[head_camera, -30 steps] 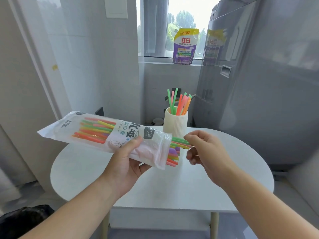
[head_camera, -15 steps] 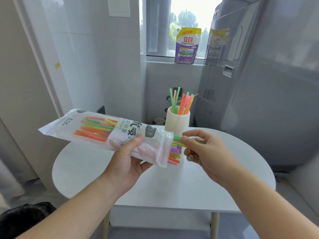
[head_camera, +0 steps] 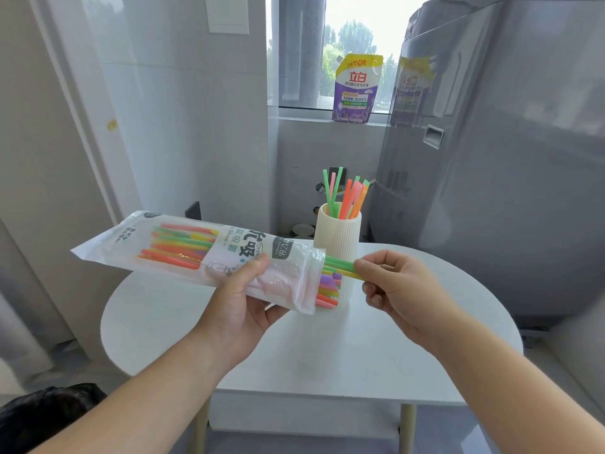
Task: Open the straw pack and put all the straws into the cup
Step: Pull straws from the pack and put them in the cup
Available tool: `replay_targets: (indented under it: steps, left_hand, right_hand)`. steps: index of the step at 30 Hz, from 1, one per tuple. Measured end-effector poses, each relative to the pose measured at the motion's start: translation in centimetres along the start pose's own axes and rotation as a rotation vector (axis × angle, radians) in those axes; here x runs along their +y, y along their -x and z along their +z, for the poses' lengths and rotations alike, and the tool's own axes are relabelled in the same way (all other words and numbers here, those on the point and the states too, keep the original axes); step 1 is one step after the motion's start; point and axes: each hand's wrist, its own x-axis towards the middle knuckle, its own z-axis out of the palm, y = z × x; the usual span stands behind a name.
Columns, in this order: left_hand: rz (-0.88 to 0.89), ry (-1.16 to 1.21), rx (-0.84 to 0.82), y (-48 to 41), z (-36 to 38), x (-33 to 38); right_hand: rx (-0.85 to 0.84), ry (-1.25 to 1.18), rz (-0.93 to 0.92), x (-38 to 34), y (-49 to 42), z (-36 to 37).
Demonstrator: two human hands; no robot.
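My left hand (head_camera: 242,299) grips a clear plastic straw pack (head_camera: 196,253), held level above the table, its open end facing right. Coloured straws (head_camera: 327,291) poke out of that opening. My right hand (head_camera: 402,286) pinches a few green and yellow straws (head_camera: 340,267) that stick partly out of the pack. Behind them a cream ribbed cup (head_camera: 337,234) stands on the round white table (head_camera: 327,348), with several green, pink and orange straws (head_camera: 347,196) upright inside it.
A grey washing machine (head_camera: 510,158) rises at the right, close to the table. A purple detergent pouch (head_camera: 357,90) stands on the windowsill. White tiled walls close in the left side. A black bag (head_camera: 42,411) lies on the floor at lower left.
My right hand has closed its fingers on the green and yellow straws and drawn them a little rightward out of the pack. The left hand keeps the pack almost still.
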Motion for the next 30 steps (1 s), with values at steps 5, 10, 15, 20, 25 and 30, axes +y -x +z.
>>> replay_targets:
  steps: [5,10,15,20,25,30]
  left_hand:
    - [-0.004,0.028,0.031,-0.1,-0.2,0.5]
    - [-0.003,0.103,0.084,-0.3,-0.4,0.9]
    - [0.000,0.119,0.084,0.0,0.0,0.8]
    - [-0.016,0.110,0.061,0.1,0.4,0.2]
    - [-0.019,0.125,0.078,0.1,0.5,0.2]
    - [-0.048,0.172,0.100,-0.1,0.1,0.3]
  right_hand:
    - [0.028,-0.218,-0.011,0.0,-0.3,-0.8]
    - [0.006,-0.453,0.085,0.8,-0.4,-0.3]
    - [-0.094,-0.381,0.095,2.1,0.1,2.0]
    - [0.018,-0.514,0.003,1.2,-0.6,4.1]
    - [0.103,-0.627,0.017,0.6,-0.8,4.4]
    - [0.172,-0.536,-0.127,-0.5,-1.0,3.4]
